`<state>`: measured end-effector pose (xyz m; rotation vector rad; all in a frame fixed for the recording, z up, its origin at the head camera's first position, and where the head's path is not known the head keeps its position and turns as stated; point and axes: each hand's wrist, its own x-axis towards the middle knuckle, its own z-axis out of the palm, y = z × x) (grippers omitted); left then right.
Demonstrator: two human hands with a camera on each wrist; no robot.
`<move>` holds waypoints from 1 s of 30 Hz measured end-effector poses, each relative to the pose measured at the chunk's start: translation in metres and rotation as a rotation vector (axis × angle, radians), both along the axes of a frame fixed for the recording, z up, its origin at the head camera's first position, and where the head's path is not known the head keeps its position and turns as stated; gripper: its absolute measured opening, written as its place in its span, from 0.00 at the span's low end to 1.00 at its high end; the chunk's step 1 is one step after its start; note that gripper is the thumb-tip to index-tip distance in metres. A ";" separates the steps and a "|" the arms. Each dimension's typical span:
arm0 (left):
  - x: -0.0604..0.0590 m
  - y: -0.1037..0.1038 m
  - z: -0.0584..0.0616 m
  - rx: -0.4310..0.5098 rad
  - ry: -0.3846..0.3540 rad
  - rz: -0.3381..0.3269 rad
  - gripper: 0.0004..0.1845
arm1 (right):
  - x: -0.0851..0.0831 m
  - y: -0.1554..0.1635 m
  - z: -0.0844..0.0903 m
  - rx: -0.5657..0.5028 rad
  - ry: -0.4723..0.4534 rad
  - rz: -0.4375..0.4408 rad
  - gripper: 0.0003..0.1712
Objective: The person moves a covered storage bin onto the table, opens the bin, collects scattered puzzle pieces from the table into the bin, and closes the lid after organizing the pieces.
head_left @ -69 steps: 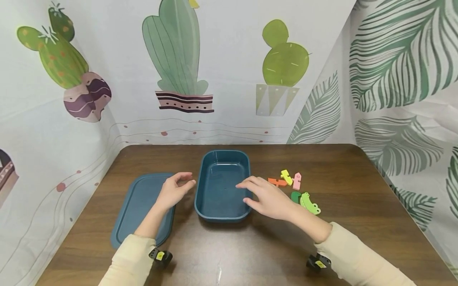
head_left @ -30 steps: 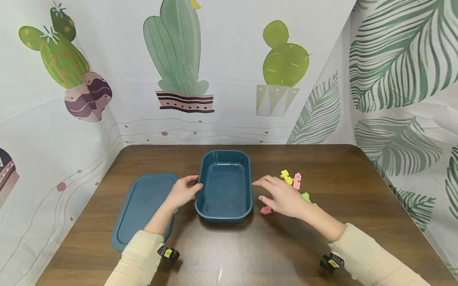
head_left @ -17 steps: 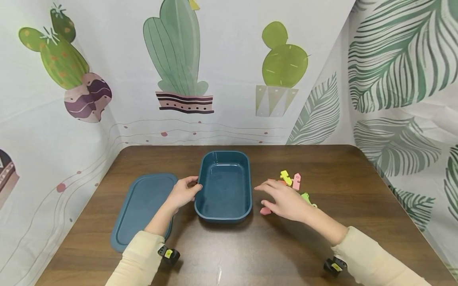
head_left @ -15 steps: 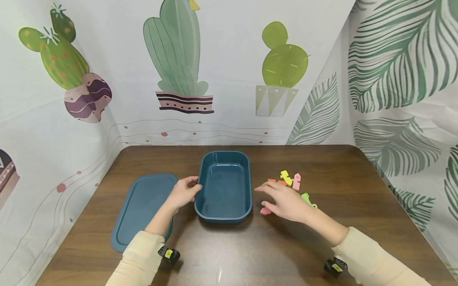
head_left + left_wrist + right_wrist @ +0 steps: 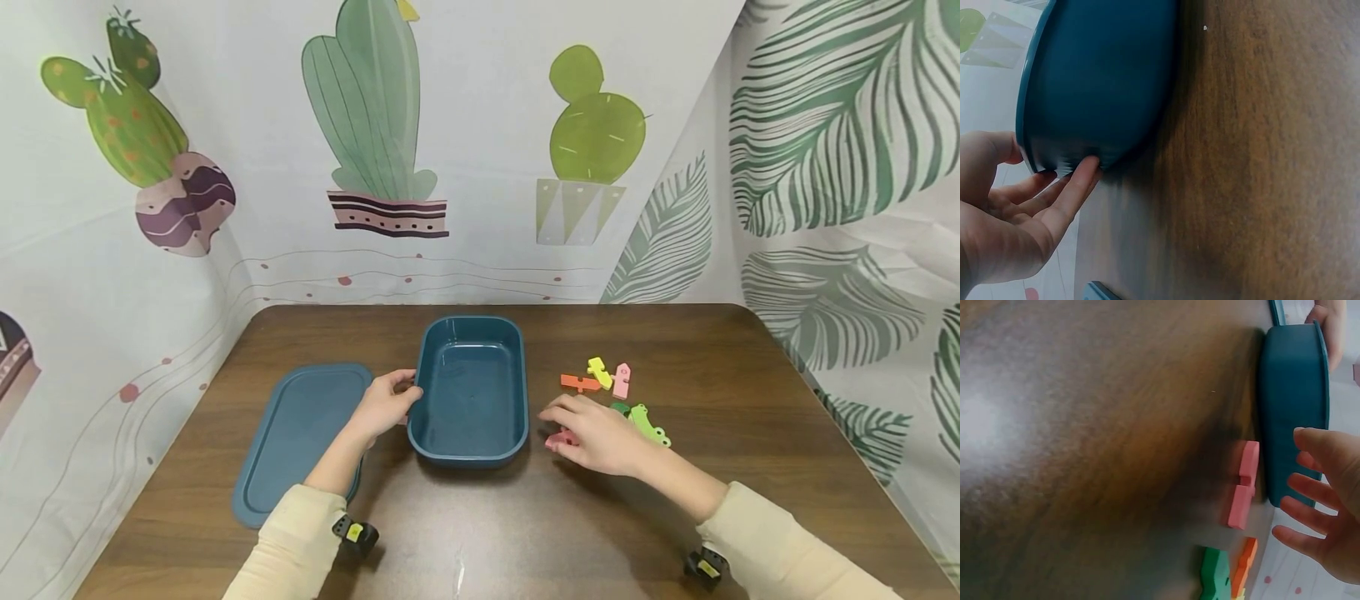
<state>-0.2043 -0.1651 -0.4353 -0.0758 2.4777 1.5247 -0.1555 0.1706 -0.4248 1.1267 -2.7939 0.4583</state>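
My left hand (image 5: 382, 406) rests relaxed fingers against the tub's (image 5: 471, 387) left wall mid-table, while my right hand (image 5: 596, 433) hovers with fingers spread, holding nothing, over the pink piece (image 5: 1243, 484) lying just beside the tub's right wall. I reckon a clumsy pinch could skid that flat piece under the rim or knock the green piece (image 5: 648, 424) behind it. The dark wood table (image 5: 750, 400) carries the lid (image 5: 292, 433) at its left edge, inside cactus-and-leaf curtains (image 5: 840, 150).

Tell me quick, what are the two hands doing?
Left hand: open, fingertips touching the blue box at its side.
Right hand: open, holding nothing, over the pink piece.
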 end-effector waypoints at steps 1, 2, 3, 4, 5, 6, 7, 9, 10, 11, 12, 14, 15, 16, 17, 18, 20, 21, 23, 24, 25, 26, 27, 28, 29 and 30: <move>0.000 0.000 0.000 -0.002 0.005 -0.005 0.24 | 0.000 0.000 -0.001 0.008 0.001 0.002 0.23; 0.000 0.000 0.000 -0.002 0.008 -0.006 0.24 | 0.000 0.000 -0.002 0.015 -0.001 0.004 0.23; 0.000 0.000 0.000 -0.003 0.012 -0.006 0.24 | 0.000 0.000 -0.004 0.023 0.000 0.006 0.23; -0.001 0.000 0.000 -0.001 0.013 -0.006 0.24 | 0.001 0.000 -0.005 0.028 -0.002 0.008 0.23; -0.001 0.000 -0.001 0.005 0.015 -0.006 0.24 | 0.001 0.000 -0.006 0.036 -0.001 0.008 0.23; -0.001 0.000 -0.001 0.009 0.016 -0.008 0.24 | 0.001 0.000 -0.007 0.040 -0.004 0.009 0.23; -0.001 0.000 -0.001 0.014 0.017 -0.011 0.24 | 0.001 0.000 -0.007 0.044 -0.004 0.011 0.22; -0.001 0.000 -0.001 0.025 0.015 -0.009 0.24 | 0.001 0.000 -0.009 0.057 0.000 0.015 0.22; -0.001 0.000 -0.001 0.030 0.013 -0.010 0.24 | 0.001 0.000 -0.010 0.066 0.001 0.015 0.22; -0.001 0.000 -0.001 0.033 0.013 -0.012 0.24 | 0.001 0.000 -0.011 0.077 0.003 0.015 0.22; 0.000 0.000 -0.002 0.034 0.012 -0.013 0.24 | 0.001 0.000 -0.013 0.087 0.003 0.014 0.22; -0.001 0.000 -0.002 0.036 0.012 -0.015 0.24 | 0.002 0.000 -0.015 0.105 0.004 0.011 0.23; -0.001 0.000 -0.002 0.036 0.013 -0.016 0.24 | 0.002 0.001 -0.016 0.112 0.006 0.009 0.22; -0.001 0.000 -0.003 0.036 0.013 -0.017 0.24 | 0.002 0.001 -0.017 0.115 0.007 0.009 0.22; -0.001 0.000 -0.003 0.036 0.013 -0.018 0.24 | 0.002 0.001 -0.018 0.114 0.009 0.008 0.22; -0.001 0.000 -0.003 0.037 0.013 -0.018 0.24 | 0.002 0.001 -0.019 0.115 0.013 0.006 0.22; -0.001 0.000 -0.002 0.037 0.013 -0.020 0.24 | 0.002 0.001 -0.019 0.114 0.026 0.005 0.21; -0.001 0.000 -0.002 0.038 0.012 -0.020 0.24 | 0.001 0.001 -0.020 0.115 0.034 0.005 0.21; 0.000 0.000 -0.002 0.041 0.010 -0.021 0.24 | 0.001 0.001 -0.020 0.115 0.050 0.005 0.20; 0.000 0.000 -0.001 0.042 0.009 -0.023 0.24 | 0.001 0.001 -0.021 0.117 0.058 0.006 0.20; 0.000 0.000 -0.001 0.043 0.010 -0.024 0.24 | 0.000 0.001 -0.021 0.117 0.064 0.006 0.19; 0.000 0.000 0.000 0.043 0.010 -0.026 0.24 | 0.000 0.001 -0.021 0.118 0.071 0.007 0.19; 0.001 0.000 0.000 0.045 0.010 -0.027 0.24 | -0.001 0.001 -0.022 0.119 0.079 0.008 0.18; 0.001 0.000 0.001 0.045 0.010 -0.030 0.24 | -0.001 0.001 -0.022 0.119 0.087 0.009 0.18; 0.001 0.000 0.001 0.045 0.010 -0.032 0.24 | -0.001 0.001 -0.023 0.120 0.095 0.011 0.17; 0.002 0.000 0.002 0.045 0.011 -0.035 0.24 | -0.002 0.001 -0.023 0.119 0.103 0.013 0.17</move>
